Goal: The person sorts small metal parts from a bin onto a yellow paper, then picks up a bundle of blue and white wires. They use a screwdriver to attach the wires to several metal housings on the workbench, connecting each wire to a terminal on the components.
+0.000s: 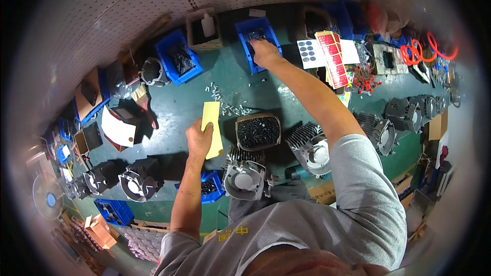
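My left hand [198, 140] grips the lower part of a pale yellow strip of paper [212, 122] just above the green bench. My right hand [265, 51] reaches far forward into a blue bin of small dark screws [257, 41] at the back of the bench, fingers bent down among the parts; what they pinch is hidden. Between my arms stands a square tray of black screws [258, 131]. Below it sit two finned grey motor housings [245, 176], [313, 149].
Loose screws [225, 103] lie scattered on the green bench [179, 107]. More blue bins [178, 59], a cardboard box with a white bottle [204, 28], red and white label sheets [330, 53], rows of motor housings [409, 112], black fan covers [135, 176] surround the work area.
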A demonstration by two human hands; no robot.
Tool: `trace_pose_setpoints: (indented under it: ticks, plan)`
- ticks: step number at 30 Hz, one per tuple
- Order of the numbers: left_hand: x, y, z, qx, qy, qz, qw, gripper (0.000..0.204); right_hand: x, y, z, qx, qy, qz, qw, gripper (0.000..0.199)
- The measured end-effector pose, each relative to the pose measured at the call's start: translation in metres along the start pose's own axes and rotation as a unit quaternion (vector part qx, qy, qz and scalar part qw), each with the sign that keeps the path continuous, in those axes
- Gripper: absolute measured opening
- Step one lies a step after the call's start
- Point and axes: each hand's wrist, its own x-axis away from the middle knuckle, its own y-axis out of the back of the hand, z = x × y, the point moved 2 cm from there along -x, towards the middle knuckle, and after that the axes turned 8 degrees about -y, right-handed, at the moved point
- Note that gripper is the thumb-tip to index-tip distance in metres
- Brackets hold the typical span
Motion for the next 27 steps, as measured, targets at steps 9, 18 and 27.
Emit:
trace_pose_setpoints:
  ticks: [9,18,27]
  plan:
    - [0.003,0.004,0.013,0.061,-0.003,-0.039,0.997,0.018,0.039,0.060,-0.004,-0.642,-0.112,0.115,0.749,0.022]
    - [-0.001,0.004,0.004,0.044,0.010,-0.027,0.999,0.018,0.077,0.101,0.001,-0.663,-0.048,0.111,0.739,0.033]
    - [-0.012,0.006,0.001,0.016,-0.063,-0.036,0.997,0.020,0.078,0.081,-0.006,-0.586,-0.129,0.052,0.798,0.056]
